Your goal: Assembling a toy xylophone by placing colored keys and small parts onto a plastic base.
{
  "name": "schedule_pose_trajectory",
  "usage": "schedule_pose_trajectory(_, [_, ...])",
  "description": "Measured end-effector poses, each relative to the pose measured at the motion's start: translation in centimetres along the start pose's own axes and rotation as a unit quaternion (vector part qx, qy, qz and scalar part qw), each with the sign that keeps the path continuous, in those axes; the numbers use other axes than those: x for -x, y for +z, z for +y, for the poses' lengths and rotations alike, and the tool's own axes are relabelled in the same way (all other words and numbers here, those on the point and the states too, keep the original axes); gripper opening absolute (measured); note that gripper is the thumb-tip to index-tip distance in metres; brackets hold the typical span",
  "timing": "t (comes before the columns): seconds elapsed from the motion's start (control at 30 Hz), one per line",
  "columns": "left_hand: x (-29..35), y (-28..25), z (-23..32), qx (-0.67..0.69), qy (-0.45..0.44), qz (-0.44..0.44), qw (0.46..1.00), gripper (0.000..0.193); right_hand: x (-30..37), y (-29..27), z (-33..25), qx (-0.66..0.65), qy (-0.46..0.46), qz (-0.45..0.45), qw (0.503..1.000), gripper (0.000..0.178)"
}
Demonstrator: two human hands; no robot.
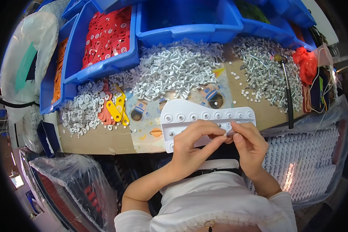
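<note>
A white plastic panel (214,109) with a wavy far edge lies at the table's front edge, with rows of round white sockets along it. Over its near part, my left hand (195,142) pinches a tiny white piece (225,134) between thumb and forefinger. Close beside it, almost touching, my right hand (250,145) has its thumb and fingers pressed together. What the right fingertips hold, if anything, is too small and covered to make out. Both hands hide much of the panel's near rows.
Behind the panel lies a heap of white plastic pegs (178,67); metal pins (263,69) and a black-handled hammer (288,87) are to the right. White washers (81,110) and yellow strips (114,110) lie left. Blue bins (189,33) line the back, one with red pieces (108,38).
</note>
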State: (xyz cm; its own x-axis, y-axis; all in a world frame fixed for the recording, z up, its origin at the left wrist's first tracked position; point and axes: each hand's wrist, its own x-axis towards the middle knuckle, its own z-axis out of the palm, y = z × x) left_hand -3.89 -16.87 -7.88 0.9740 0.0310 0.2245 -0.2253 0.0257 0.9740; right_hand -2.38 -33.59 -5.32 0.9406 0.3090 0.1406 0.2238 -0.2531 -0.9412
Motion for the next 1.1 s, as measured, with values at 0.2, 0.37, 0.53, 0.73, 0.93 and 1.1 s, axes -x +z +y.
schedule_pose_trajectory(0.2, [0.6, 0.2, 0.3, -0.038, 0.005, 0.029, 0.999, 0.019, 0.3, 0.9, 0.6, -0.300, 0.156, 0.128, 0.932, 0.012])
schedule_pose_trajectory(0.37, [0.4, 0.2, 0.4, -0.193, 0.134, -0.024, 0.972, 0.026, 0.8, -0.7, 1.4, -0.280, 0.206, 0.029, 0.937, 0.009])
schedule_pose_trajectory(0.53, [0.2, 0.5, 0.2, -0.245, 0.166, -0.087, 0.951, 0.034, 1.5, -2.1, 2.5, -0.250, 0.199, 0.002, 0.947, 0.013])
schedule_pose_trajectory(0.73, [-0.7, -0.8, -0.1, -0.356, 0.112, -0.101, 0.922, 0.034, -1.2, -3.3, 2.3, 0.122, 0.029, 0.043, 0.991, 0.013])
schedule_pose_trajectory(0.93, [-1.0, -0.8, -0.8, -0.426, 0.138, -0.116, 0.886, 0.031, -2.2, -2.8, 2.7, 0.190, -0.039, -0.006, 0.981, 0.019])
schedule_pose_trajectory(1.1, [-1.2, -1.0, -0.5, -0.435, 0.132, -0.137, 0.880, 0.037, -2.5, -3.3, 2.4, 0.245, -0.079, -0.037, 0.966, 0.020])
